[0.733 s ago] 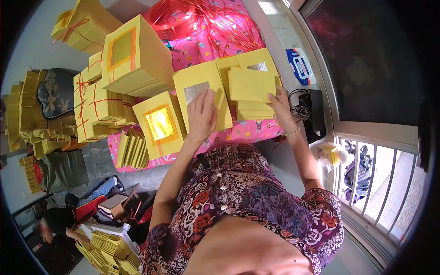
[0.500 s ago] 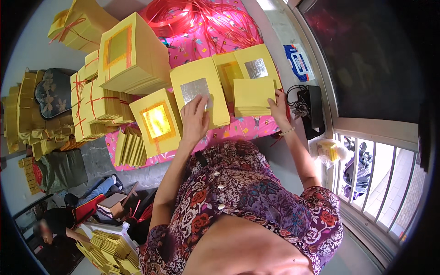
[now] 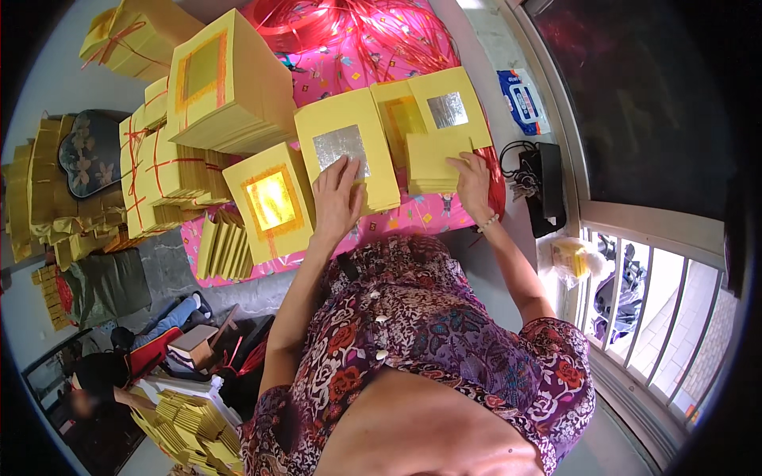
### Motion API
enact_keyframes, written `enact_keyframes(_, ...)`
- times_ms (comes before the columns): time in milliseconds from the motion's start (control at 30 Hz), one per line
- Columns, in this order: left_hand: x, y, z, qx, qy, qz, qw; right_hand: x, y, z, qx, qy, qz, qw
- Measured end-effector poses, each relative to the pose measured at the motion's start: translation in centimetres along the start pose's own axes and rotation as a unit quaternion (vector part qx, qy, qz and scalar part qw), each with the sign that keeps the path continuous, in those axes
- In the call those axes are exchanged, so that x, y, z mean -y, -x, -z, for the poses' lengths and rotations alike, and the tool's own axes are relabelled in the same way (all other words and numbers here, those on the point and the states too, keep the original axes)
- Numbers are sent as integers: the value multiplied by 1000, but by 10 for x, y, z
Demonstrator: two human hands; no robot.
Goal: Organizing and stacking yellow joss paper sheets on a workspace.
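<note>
My left hand (image 3: 339,197) lies with its fingertips on a stack of yellow paper sheets (image 3: 379,178) that has a silver foil square (image 3: 337,143) on top. Its fingers are stretched out and grip nothing. My right hand (image 3: 475,184) has its fingers apart over the right edge of a small stack of folded yellow paper (image 3: 429,159). That folded stack lies across the near part of other yellow sheets, one with a silver square (image 3: 447,109), another with a gold one (image 3: 403,116). Left of my left hand is a stack with an orange-bordered gold square (image 3: 270,202).
A tall yellow paper stack (image 3: 246,103) and red-tied bundles (image 3: 171,170) stand at the left. Red plastic ribbon (image 3: 349,36) is heaped at the back of the pink patterned table cover (image 3: 317,78). A blue-and-white packet (image 3: 522,103) lies right. Another person (image 3: 99,385) sits lower left.
My right hand has shifted from the side of the small folded stack onto its top right edge. The stack looks pressed lower. My left hand stays on the silver-square stack.
</note>
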State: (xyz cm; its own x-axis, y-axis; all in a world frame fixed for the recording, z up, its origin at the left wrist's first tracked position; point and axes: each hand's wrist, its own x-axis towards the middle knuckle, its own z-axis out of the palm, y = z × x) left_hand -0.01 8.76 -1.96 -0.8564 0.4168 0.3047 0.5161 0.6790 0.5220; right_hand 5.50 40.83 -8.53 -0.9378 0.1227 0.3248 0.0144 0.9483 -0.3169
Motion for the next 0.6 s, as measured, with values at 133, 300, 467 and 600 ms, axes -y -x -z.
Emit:
enact_keyframes(133, -1, -1, 0, 6, 2, -1, 1000, -4, 7, -8, 50, -24, -2, 998)
enact_keyframes(300, -2, -1, 3, 7, 10, 4, 1000, -4, 1, -3, 56, -27, -5, 998)
enact_keyframes(467, 1, -2, 8, 4, 47, -6, 999, -4, -13, 7, 48, -44, 7, 998)
enact_keyframes(600, 7, 2, 14, -15, 71, -27, 997, 0, -25, 19, 41, -49, 31, 997)
